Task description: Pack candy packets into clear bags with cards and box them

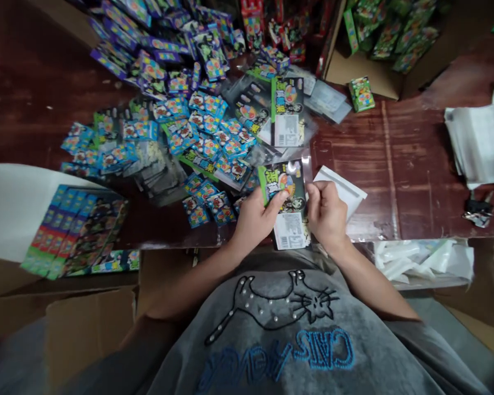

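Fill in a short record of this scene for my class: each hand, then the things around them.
Left hand: holds printed packet, thumb on its front
Right hand: fingers curled at the packet's right edge
Left side: blue boxes, piled
Beyond those: purple boxes
Far right: white stack, keys

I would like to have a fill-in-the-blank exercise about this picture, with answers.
The left hand and right hand hold a dark packet whose upper left edge is ____.
The drawing on the grey shirt shows a ____.
The white stack lies to the ____ of both hands.
Missing words: green; cat; right.
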{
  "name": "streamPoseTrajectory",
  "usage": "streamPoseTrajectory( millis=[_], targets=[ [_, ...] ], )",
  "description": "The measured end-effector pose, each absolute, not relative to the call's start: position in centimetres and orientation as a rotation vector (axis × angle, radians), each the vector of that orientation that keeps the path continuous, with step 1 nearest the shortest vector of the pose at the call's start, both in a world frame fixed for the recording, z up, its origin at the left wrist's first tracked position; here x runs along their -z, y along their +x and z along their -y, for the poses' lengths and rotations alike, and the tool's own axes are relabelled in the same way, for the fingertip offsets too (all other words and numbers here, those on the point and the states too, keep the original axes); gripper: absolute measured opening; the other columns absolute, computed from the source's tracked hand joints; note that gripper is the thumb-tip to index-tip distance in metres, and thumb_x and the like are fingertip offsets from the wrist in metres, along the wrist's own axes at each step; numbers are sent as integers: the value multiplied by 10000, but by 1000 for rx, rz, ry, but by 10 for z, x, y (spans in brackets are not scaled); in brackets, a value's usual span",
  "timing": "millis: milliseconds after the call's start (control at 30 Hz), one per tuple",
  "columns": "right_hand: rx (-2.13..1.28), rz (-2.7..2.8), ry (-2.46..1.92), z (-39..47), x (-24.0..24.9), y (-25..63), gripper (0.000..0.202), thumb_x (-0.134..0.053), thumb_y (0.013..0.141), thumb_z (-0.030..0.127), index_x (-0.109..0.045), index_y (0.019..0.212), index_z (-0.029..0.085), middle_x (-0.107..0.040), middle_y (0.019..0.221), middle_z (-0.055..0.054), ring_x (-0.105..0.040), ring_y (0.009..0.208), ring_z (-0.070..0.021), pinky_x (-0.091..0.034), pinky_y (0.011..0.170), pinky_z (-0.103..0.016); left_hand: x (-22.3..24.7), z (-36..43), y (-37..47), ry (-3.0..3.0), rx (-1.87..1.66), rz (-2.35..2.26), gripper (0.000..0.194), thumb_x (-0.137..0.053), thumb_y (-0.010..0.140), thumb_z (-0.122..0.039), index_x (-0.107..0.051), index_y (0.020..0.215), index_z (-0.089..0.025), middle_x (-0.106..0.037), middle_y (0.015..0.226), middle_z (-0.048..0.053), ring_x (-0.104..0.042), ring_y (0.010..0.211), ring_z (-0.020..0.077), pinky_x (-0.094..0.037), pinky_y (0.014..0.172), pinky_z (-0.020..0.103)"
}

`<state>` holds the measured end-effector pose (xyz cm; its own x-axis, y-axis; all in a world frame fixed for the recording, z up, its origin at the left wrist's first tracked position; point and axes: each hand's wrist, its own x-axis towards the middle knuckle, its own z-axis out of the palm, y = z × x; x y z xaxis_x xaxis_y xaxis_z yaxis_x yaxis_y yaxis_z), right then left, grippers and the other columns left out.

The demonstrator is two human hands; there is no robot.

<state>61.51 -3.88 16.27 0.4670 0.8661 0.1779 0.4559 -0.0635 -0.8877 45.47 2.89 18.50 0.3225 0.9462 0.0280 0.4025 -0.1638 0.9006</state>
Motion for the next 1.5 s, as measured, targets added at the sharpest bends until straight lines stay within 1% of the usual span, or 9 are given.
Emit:
streamPoseTrajectory(
  millis=[267, 400, 533, 700, 900, 1067, 1167, 1333, 1500],
  targets=[
    [-668, 1057, -1651, 54, -162, 631, 436, -621, 1020, 635, -609, 1231, 255, -761, 937, -28, -616, 619, -157, -486, 621, -328, -179, -28, 494, 1776, -999, -1246, 406, -735, 967, -601, -701, 1113, -223, -827, 1116, 71, -788, 1036, 228, -635, 980, 389],
    [-574, 1002, -1574, 58, -152, 635, 357, -559, 1066, 560, -594, 1252, 257, -750, 1016, -64, -694, 802, -209, -553, 746, -387, -184, -26, 493, 1503, -758, -904, 583, -699, 919, -761, -717, 1186, -243, -812, 1222, 101, -786, 1139, 277, -643, 1008, 451],
    [-511, 919, -1479, 57, -145, 632, 376, -529, 1077, 554, -555, 1310, 260, -731, 1059, -88, -711, 965, -243, -585, 829, -419, -174, -26, 487, 1396, -645, -799, 777, -698, 771, -934, -717, 1178, -272, -812, 1215, 106, -789, 1140, 308, -658, 968, 483],
    [-563, 935, -1403, 55, -149, 626, 332, -497, 1103, 516, -600, 1273, 251, -752, 1217, -109, -723, 1112, -238, -591, 926, -416, -168, -25, 505, 1402, -854, -816, 554, -880, 791, -698, -765, 1097, -251, -838, 1121, 40, -799, 989, 220, -653, 933, 378],
    [-559, 863, -1452, 54, -149, 632, 363, -613, 1053, 512, -622, 1262, 216, -775, 1169, -109, -739, 1056, -237, -579, 914, -399, -183, -32, 511, 1560, -1028, -1034, 286, -850, 893, -433, -794, 1078, -221, -843, 1088, 40, -782, 967, 178, -617, 895, 300],
    [-815, 921, -1462, 53, -157, 630, 452, -588, 1047, 603, -675, 1267, 218, -795, 1164, -92, -738, 1026, -226, -572, 883, -377, -183, -41, 504, 1511, -1036, -1115, 294, -909, 814, -398, -750, 964, -201, -822, 978, 24, -758, 871, 162, -609, 836, 291],
    [-921, 857, -1446, 48, -157, 626, 494, -609, 1019, 651, -690, 1212, 204, -798, 1043, -75, -715, 915, -206, -558, 814, -358, -183, -42, 504, 1506, -1047, -1055, 331, -919, 810, -422, -734, 978, -205, -819, 983, 23, -762, 870, 164, -610, 826, 291],
    [-839, 806, -1401, 41, -148, 631, 450, -595, 1016, 656, -686, 958, 219, -704, 823, -13, -616, 755, -157, -512, 717, -309, -181, -44, 502, 1544, -970, -950, 344, -889, 853, -453, -740, 1059, -221, -820, 1047, 27, -769, 916, 171, -614, 848, 301],
    [-853, 818, -1395, 43, -147, 637, 477, -595, 1016, 681, -689, 950, 218, -650, 780, 10, -575, 727, -141, -480, 692, -288, -177, -46, 502, 1677, -990, -1092, 342, -905, 837, -461, -690, 946, -217, -802, 964, 20, -751, 867, 180, -605, 815, 313]
  ],
)
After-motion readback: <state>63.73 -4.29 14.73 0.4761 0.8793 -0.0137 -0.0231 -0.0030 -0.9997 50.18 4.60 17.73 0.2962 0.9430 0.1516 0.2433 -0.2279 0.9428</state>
